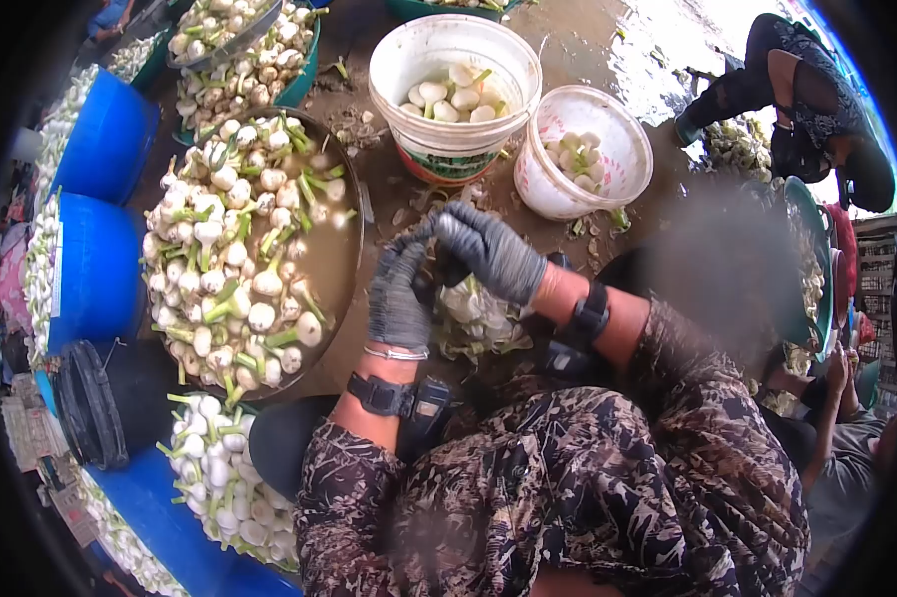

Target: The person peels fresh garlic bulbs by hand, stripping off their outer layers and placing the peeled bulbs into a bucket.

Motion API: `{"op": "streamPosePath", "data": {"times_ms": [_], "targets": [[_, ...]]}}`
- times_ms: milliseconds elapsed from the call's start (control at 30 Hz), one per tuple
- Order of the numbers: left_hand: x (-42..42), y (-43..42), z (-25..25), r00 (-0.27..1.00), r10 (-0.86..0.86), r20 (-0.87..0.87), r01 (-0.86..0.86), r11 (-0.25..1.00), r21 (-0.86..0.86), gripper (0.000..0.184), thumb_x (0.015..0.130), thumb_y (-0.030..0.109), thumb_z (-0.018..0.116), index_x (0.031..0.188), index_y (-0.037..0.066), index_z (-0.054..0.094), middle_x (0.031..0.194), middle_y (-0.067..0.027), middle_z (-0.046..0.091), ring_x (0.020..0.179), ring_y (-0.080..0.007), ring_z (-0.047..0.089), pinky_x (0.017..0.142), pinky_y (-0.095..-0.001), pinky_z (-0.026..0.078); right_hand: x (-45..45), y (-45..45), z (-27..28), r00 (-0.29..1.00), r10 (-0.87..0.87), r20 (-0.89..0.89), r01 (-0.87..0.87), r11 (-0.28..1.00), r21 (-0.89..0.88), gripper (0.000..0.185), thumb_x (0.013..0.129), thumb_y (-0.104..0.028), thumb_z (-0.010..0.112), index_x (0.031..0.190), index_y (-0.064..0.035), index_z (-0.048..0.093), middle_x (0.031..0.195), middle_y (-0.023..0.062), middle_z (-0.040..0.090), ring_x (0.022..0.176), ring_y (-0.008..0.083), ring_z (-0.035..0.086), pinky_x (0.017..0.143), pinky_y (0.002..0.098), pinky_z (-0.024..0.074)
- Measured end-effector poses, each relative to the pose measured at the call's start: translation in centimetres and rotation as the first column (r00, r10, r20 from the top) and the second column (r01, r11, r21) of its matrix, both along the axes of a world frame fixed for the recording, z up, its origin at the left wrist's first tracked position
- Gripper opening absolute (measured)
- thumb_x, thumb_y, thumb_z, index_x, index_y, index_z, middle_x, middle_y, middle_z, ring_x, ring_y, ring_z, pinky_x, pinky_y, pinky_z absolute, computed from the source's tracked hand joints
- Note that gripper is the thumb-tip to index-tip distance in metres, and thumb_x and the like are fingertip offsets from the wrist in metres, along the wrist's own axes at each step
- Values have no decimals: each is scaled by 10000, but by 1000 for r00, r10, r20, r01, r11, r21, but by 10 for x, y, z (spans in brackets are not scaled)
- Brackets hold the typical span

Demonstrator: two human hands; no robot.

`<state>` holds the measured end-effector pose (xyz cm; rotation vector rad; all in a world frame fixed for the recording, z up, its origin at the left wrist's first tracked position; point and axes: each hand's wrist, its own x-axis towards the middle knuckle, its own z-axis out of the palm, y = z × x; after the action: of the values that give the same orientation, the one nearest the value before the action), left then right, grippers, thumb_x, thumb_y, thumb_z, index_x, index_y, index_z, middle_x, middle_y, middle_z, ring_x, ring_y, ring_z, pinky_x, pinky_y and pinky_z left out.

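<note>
My left hand, in a grey glove, has its fingers curled in, close against the other hand. My right hand, gloved too, is closed with its fingertips meeting the left ones. Whatever lies between them is too small and dark to make out. Below the hands is a heap of pale peelings. To the left stands a wide round basin of murky water with many white bulbs with green stems. Beyond the hands, a large white bucket and a smaller white bucket hold trimmed white bulbs.
Blue tubs with bulbs line the left side, near a black bucket. More bulbs lie at the lower left. A green tub stands behind the basin. Other people sit at the right, beside a green basin.
</note>
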<state>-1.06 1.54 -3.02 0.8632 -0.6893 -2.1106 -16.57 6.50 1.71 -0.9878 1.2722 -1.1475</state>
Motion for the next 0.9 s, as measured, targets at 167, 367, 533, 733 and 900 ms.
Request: {"op": "streamPosePath", "data": {"times_ms": [167,367,533,733,900], "targets": [[22,-26,57,958,169,233,-135,978,-156,361,963,135,540,1311,46,501,1146,-109,619,1027,-251,624,880,-372,503,-68,-47,-51,421,477,-771,-229,879,419,326,881,-356,567,997,-75,685,821,140,675,768,313,665,703,408,530],[54,-31,51,957,261,128,-239,957,-163,383,1002,200,474,1341,22,478,1233,-110,594,1102,-264,599,919,-397,490,-71,-60,-161,411,329,-850,17,930,367,230,807,-277,595,889,-98,713,926,182,689,862,367,660,766,449,523],[56,-24,42,956,192,223,-127,952,-279,311,1006,185,475,1253,11,546,1148,-97,614,1004,-245,623,884,-386,511,-34,-66,-175,572,357,-739,168,831,531,367,817,-356,585,1039,-81,684,1080,168,683,991,355,655,851,439,510],[50,-36,34,987,94,130,-66,976,-207,254,974,111,485,1179,-9,575,1098,-87,606,922,-194,618,814,-334,521,-20,-59,-260,459,261,-849,318,844,432,322,887,-353,544,1107,-135,634,968,145,702,928,325,680,796,431,522],[36,-54,-4,995,-24,92,37,988,-151,247,952,135,558,1163,8,570,1001,-58,638,816,-202,640,737,-371,553,-45,-73,-136,479,301,-824,122,907,402,300,880,-218,547,1129,-100,666,1051,163,699,959,326,683,796,458,533]]}}
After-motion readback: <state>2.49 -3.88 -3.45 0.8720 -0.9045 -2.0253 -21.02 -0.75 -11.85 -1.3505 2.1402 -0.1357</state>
